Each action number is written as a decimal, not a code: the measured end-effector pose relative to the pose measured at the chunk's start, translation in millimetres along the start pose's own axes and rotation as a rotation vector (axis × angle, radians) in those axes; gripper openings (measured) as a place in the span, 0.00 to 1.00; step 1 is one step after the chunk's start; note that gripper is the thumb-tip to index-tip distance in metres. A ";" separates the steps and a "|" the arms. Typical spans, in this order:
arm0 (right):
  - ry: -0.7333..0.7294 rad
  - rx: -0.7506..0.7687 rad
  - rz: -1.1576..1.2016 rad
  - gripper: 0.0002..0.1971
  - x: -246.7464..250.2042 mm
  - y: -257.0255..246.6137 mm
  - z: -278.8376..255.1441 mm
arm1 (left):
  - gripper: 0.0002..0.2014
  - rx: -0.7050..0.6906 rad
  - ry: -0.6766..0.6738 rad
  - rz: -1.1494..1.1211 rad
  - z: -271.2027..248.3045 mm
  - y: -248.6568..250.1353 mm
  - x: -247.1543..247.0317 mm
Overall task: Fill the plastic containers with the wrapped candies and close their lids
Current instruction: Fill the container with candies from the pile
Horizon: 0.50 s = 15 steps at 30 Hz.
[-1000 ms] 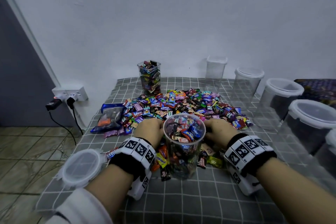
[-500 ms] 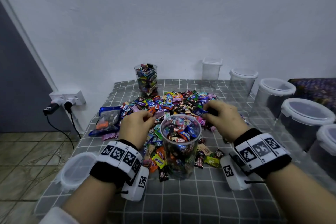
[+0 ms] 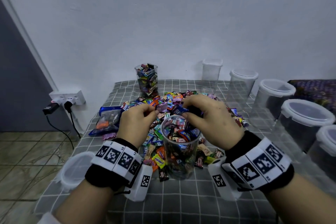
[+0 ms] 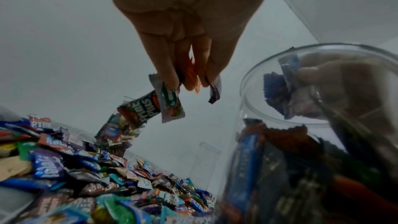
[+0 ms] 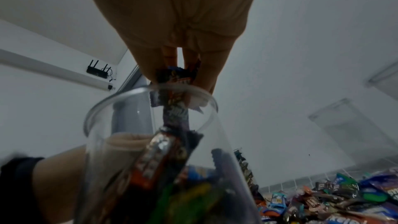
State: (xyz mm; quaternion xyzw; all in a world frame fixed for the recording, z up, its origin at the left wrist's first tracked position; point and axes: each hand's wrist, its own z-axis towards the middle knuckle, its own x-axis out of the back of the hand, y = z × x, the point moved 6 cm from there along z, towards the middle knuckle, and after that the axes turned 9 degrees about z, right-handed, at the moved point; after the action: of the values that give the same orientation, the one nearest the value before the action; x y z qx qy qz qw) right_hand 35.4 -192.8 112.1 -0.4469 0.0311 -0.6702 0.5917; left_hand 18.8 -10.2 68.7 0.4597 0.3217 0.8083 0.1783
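On the checked cloth (image 3: 181, 203) the candy pile (image 3: 183, 100) spreads behind the clear round container (image 3: 180, 151), which stands open and looks nearly full, its lid (image 3: 76, 167) lying flat to the left. Both hands have lifted off the pile since a second ago. The right hand (image 3: 209, 123) now pinches dark wrapped candies just over the rim, while the left hand (image 3: 135, 125), just left of the mouth, pinches perhaps three; this load seems close to topping it up for lidding.
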 end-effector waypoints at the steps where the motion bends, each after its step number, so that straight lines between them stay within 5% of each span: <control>1: -0.021 0.007 -0.011 0.09 -3.6 0.7 -1.2 | 0.07 0.000 -0.002 -0.005 -0.8 -0.1 0.3; 15: 0.004 0.012 -0.027 0.15 -7.9 0.4 -11.9 | 0.05 0.028 -0.022 -0.067 -7.3 -2.1 0.2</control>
State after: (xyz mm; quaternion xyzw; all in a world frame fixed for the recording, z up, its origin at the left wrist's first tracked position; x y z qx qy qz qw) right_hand 27.3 -192.3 100.3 -0.4424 0.0224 -0.6792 0.5852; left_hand 12.4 -11.2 64.7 0.4599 0.3462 0.7923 0.2023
